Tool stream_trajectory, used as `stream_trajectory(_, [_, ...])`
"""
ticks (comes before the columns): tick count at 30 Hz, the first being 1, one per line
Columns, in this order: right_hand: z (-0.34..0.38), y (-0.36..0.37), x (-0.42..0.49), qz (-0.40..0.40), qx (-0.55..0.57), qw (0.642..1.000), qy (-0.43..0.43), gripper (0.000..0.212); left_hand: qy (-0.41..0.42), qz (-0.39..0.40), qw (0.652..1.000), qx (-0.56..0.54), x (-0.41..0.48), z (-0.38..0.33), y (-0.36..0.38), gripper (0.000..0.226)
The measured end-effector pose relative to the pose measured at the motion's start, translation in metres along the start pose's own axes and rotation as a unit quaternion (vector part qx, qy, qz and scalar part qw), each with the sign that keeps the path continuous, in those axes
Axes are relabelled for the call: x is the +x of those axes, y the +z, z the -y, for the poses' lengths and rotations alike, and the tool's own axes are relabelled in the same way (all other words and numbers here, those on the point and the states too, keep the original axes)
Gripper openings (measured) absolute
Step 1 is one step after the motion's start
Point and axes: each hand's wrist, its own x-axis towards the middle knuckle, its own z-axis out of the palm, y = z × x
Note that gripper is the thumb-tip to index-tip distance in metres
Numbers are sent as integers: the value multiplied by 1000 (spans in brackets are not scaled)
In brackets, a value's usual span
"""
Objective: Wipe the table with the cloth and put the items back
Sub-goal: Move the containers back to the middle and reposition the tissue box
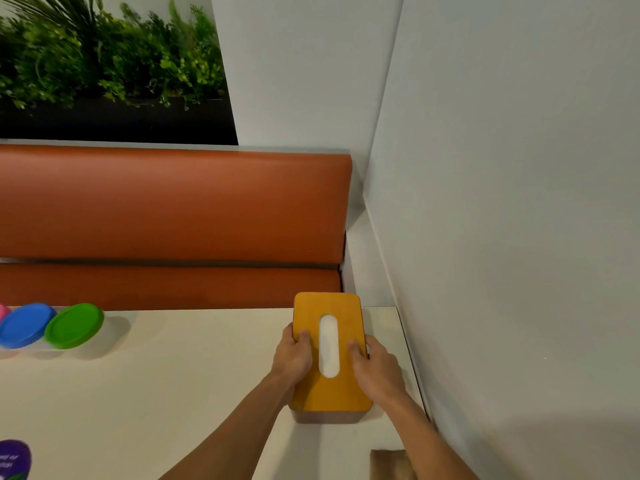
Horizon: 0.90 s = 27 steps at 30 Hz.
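Note:
A tissue box (pixel 332 393) with an orange-yellow wooden lid and a white slot stands at the right side of the cream table (pixel 173 375), close to the wall. My left hand (pixel 292 358) grips its left side with the thumb on the lid. On the box's right side my right hand (pixel 375 367) holds it the same way. No cloth shows in this view.
Containers with a green lid (pixel 74 325), a blue lid (pixel 26 325) and a pink lid (pixel 3 311) stand at the table's far left. A purple object (pixel 14 459) lies at the bottom left. A brown item (pixel 389 464) sits near the bottom right. An orange bench (pixel 173 209) runs behind the table.

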Motion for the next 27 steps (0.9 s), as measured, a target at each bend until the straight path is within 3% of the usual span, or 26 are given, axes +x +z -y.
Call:
stream_trajectory(14, [-5, 3, 6, -2, -11, 1000, -3, 35, 2, 14, 1000, -12, 1, 5, -3, 52])
stream_trajectory(20, [-2, 3, 13, 12, -20, 1000, 8, 21, 5, 16, 1000, -3, 1, 2, -5, 55])
stream_trajectory(25, [-3, -2, 13, 47, -15, 998, 27, 41, -40, 57, 998, 10, -1, 2, -16, 58])
stream_trajectory(27, [4, -6, 6, 27, -22, 999, 37, 45, -30, 52, 998, 35, -3, 1, -24, 57])
